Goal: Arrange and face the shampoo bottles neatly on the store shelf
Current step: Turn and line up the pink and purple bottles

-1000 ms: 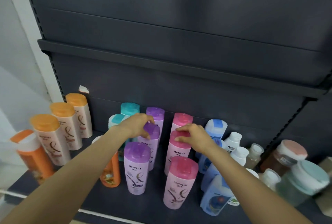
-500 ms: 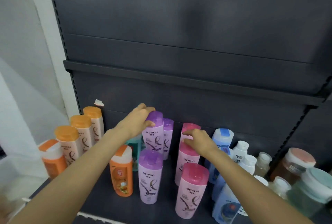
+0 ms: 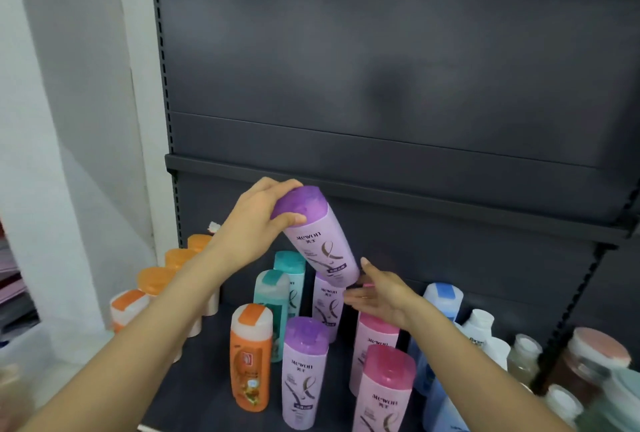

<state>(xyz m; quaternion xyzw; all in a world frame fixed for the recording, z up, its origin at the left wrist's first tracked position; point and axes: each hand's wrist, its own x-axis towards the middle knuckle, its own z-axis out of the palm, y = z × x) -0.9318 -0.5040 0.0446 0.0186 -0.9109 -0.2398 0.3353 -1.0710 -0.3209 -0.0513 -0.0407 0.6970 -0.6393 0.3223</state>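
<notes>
A: While the left hand grips the purple cap of a lilac bottle, where is that bottle?

B: In the air above the shelf, tilted, cap up and to the left, base down to the right, label facing the camera. The fingers curl over the cap's top and the thumb presses its near side.

A: And the right hand?

B: Just under the bottle's base, palm up, fingers straight and loosely spread, holding nothing. Whether the fingertips touch the base I cannot tell.

A: What stands below?

B: Two more lilac bottles, one at the front and one behind it, both upright. To their right, a front pink bottle and a second pink one behind it. To their left, two teal bottles in file, and an orange bottle just beside the front lilac one.

A: Further out?

B: A row of orange-capped bottles runs back along the left edge. Blue bottles and white ones stand on the right, with blurred jars past them.
</notes>
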